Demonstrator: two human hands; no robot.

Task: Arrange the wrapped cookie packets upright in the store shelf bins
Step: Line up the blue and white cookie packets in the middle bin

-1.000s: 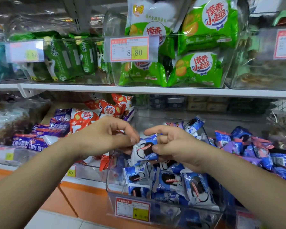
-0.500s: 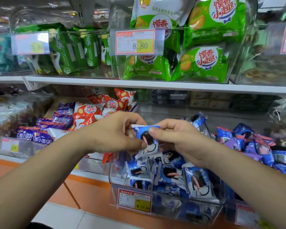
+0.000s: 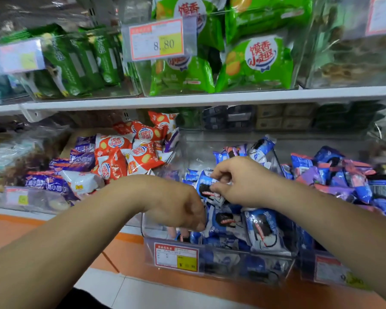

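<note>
A clear plastic bin point(image 3: 243, 265) on the lower shelf holds several blue-and-white wrapped cookie packets point(image 3: 263, 233). My right hand point(image 3: 241, 181) pinches one such cookie packet point(image 3: 206, 189) by its top edge and holds it upright over the bin's left part. My left hand point(image 3: 178, 208) dips into the front left corner of the bin. Its fingers point down between the bin wall and the packets. Whether they hold a packet is hidden.
A price label point(image 3: 176, 256) hangs on the bin front. To the left is a bin of red and purple packets point(image 3: 125, 152); to the right, blue and pink packets point(image 3: 334, 172). A white shelf point(image 3: 210, 98) above carries green bags point(image 3: 256, 63).
My left hand let go of the packet that both hands held and dropped into the bin's front left corner. My right hand keeps the packet and has lowered it toward the bin.
</note>
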